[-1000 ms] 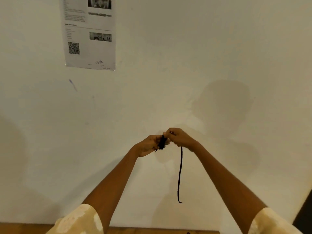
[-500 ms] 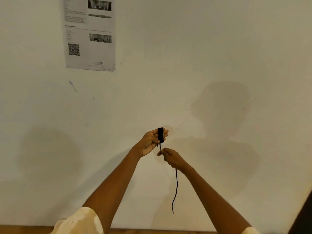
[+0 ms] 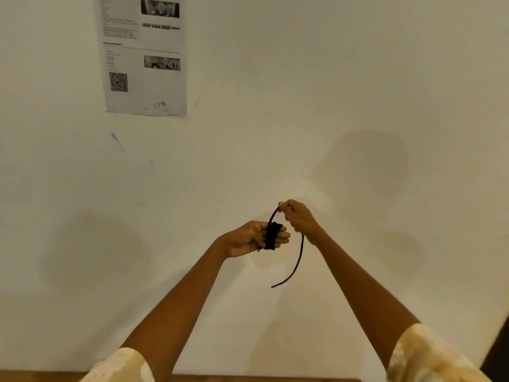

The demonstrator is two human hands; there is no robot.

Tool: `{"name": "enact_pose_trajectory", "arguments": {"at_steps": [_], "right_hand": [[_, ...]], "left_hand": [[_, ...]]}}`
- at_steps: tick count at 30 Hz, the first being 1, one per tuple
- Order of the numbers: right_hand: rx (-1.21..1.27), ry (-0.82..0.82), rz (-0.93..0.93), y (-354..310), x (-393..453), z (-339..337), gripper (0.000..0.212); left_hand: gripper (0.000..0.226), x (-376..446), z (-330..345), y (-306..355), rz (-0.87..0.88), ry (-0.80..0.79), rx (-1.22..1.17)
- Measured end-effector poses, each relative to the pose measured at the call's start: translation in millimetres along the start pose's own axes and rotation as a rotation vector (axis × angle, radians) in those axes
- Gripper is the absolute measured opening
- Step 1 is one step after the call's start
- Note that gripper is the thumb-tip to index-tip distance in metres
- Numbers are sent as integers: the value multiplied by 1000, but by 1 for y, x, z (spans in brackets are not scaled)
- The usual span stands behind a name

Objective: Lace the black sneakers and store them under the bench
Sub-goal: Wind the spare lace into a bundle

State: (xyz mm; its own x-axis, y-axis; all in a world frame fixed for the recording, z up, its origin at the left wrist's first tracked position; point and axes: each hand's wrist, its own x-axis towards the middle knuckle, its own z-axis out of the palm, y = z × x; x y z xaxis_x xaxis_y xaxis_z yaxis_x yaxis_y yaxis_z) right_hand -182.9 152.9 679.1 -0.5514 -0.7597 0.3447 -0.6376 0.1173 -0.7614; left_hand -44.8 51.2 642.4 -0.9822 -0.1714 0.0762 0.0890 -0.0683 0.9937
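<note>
pale sleeves point(image 3: 429, 357) framed the bottom edge, both arms stretched out over a strip of wooden surface point(image 3: 41, 377). the left hand point(image 3: 249, 238) held its fingers straight with the black lace point(image 3: 272, 236) coiled around them, while the right hand point(image 3: 298, 219), just above, pinched the loose strand, its tail dangling free. behind, a printed sheet point(image 3: 144, 55) hung on the white wall point(image 3: 330, 78).

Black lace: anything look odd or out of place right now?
Yes. The black lace is wound around the left hand fingers, not threaded in a shoe; no sneakers are in view. The right hand pinches its free length, whose tail dangles.
</note>
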Motion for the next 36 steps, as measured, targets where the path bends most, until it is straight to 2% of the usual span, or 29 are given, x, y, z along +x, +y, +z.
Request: {"name": "enact_pose_trajectory", "arguments": {"at_steps": [2, 5, 7, 10, 12, 15, 20, 23, 25, 29, 33, 36], "right_hand": [[-96, -60, 5, 23, -3, 12, 20], [-149, -190, 63, 42, -25, 33, 29], [-141, -301, 76, 44, -38, 44, 32], [-187, -425, -13, 37, -44, 47, 31], [-194, -346, -87, 26, -37, 36, 26], [-122, -185, -127, 6, -22, 11, 30], [1, -51, -55, -9, 1, -9, 34], [15, -35, 9, 8, -1, 2, 30], [-42, -116, 31, 23, -12, 16, 16], [-96, -235, 67, 36, -34, 49, 31], [-284, -327, -6, 40, -39, 62, 36], [-403, -320, -147, 36, -37, 55, 27]], "left_hand": [[66, 0, -1, 4, 64, 31, -116], [69, 9, -6, 4, 144, 186, -273], [70, 18, -12, 0, 140, 299, -263], [68, 25, -16, -11, 97, 382, -142], [58, 22, -15, -15, 71, 394, -22], [53, 17, -12, -17, 11, 292, 106], [66, 9, -5, -8, -65, 50, 135], [67, 4, -3, 1, 13, 12, -20], [65, 3, -3, 5, 77, 48, -187], [61, 11, -9, -2, 89, 183, -310], [44, 20, -14, -24, 111, 365, -303], [35, 20, -19, -38, 9, 420, -184]]}}
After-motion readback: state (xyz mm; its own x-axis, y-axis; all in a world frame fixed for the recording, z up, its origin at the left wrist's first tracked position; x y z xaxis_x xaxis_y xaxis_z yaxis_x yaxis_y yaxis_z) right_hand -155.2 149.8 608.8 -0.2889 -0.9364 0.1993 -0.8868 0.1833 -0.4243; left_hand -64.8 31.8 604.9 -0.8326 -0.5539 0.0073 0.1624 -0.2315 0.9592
